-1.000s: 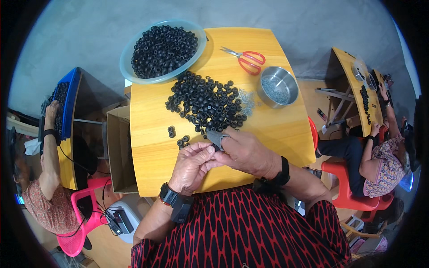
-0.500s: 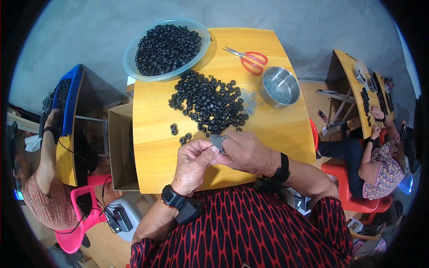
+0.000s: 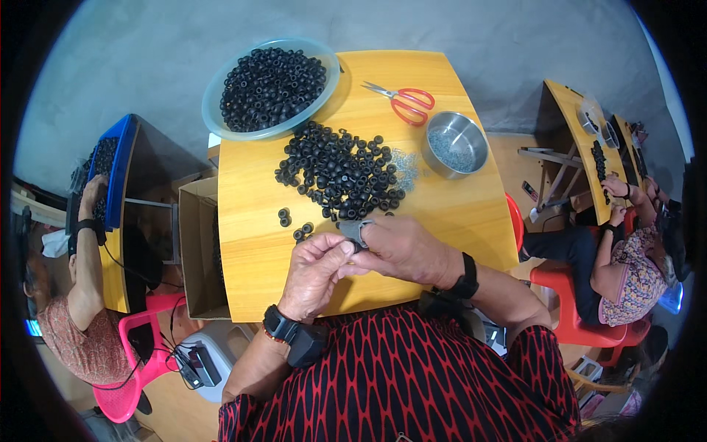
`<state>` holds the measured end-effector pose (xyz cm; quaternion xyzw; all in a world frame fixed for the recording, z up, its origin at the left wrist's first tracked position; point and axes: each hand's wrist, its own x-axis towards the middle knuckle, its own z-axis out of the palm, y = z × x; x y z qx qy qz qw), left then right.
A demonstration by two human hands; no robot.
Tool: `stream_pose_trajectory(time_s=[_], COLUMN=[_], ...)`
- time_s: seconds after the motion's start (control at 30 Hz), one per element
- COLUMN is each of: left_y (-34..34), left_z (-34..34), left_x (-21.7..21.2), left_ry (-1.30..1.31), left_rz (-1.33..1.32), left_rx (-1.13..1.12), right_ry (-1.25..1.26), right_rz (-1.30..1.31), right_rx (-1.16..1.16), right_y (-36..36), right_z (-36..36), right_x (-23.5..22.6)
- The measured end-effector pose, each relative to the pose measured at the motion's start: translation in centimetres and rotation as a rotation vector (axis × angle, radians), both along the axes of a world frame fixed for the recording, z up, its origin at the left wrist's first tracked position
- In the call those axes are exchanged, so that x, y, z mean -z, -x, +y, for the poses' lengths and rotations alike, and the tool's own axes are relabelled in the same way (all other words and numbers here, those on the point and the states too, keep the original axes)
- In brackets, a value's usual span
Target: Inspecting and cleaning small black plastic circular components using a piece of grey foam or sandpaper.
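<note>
My left hand (image 3: pixel 315 269) and my right hand (image 3: pixel 409 250) meet over the near edge of the yellow table (image 3: pixel 471 236). Between their fingertips a small round black part (image 3: pixel 357 247) is pinched. A grey cloth-like cover (image 3: pixel 353 231) wraps the right index finger. Just beyond my hands spreads a heap of black round parts (image 3: pixel 331 166), with a few loose ones near my left hand. Tiny silvery metal pieces (image 3: pixel 405 171) lie at the heap's right side. Whether a metal piece is in my fingers too is hidden.
A translucent bowl (image 3: pixel 208 110) full of black parts stands at the far left. Red-handled scissors (image 3: pixel 409 100) lie near a steel bowl (image 3: pixel 471 163) of metal pieces. A cardboard box (image 3: pixel 197 250) stands left of the table. Co-workers sit at side tables, one person (image 3: pixel 81 331) left, another (image 3: pixel 626 272) right.
The black part now shows between my fingertips, where it was hidden before. My fingers have shifted slightly around it. The person on the left has moved a hand at the blue tray.
</note>
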<state>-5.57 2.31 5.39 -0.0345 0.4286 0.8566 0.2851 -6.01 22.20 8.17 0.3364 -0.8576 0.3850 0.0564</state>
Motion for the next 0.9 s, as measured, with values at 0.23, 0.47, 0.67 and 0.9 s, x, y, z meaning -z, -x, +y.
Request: stream_pose_trajectory(time_s=[0.23,0.47,0.67,0.9], left_y=[-1.6,-2.1,-2.7,-2.2], left_z=[-2.3,-2.7,-2.9,-2.3], left_x=[1.7,1.7,2.5,1.1], left_ry=[0.006,0.054,0.096,0.005], left_rz=[-0.006,-0.017,-0.033,-0.014], left_rx=[0.059,0.049,0.045,0.056], right_ry=[-0.092,-0.146,-0.159,0.037], right_rz=[0.019,0.023,0.087,-0.051], right_rx=[-0.008,-0.083,-0.088,-0.043], right_y=[-1.9,-1.6,-2.1,-1.8], right_z=[-1.6,-2.1,-2.0,-1.3], right_x=[1.3,1.2,2.3,2.2])
